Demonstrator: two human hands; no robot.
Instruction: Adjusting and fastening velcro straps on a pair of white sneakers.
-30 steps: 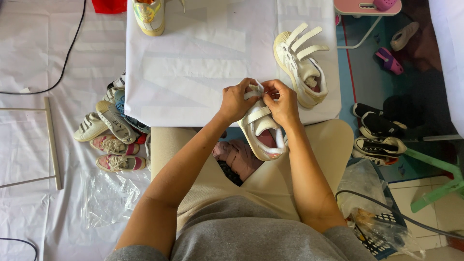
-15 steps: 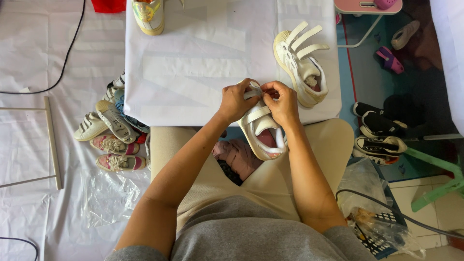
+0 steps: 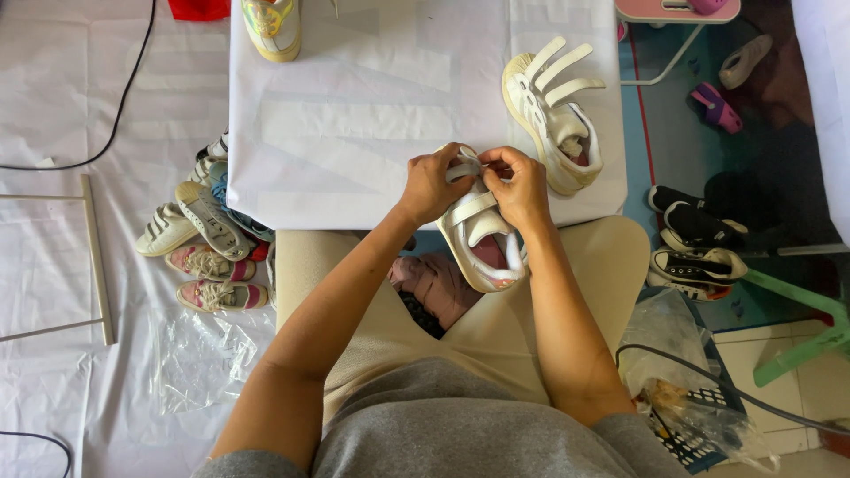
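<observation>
At the near edge of the white surface (image 3: pixel 354 133), both hands met over a small white strap shoe (image 3: pixel 482 239). Left hand (image 3: pixel 434 186) and right hand (image 3: pixel 522 188) each pinched its top strap, equally near. Shoe's long axis ran from the hands toward the lap, heel hanging off the edge.

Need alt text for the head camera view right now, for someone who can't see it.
Seen from above, the left hand and right hand pinch a strap on a white shoe at the edge of a white-covered table. A matching shoe lies open-strapped nearby; more shoes sit on the floor.
</observation>
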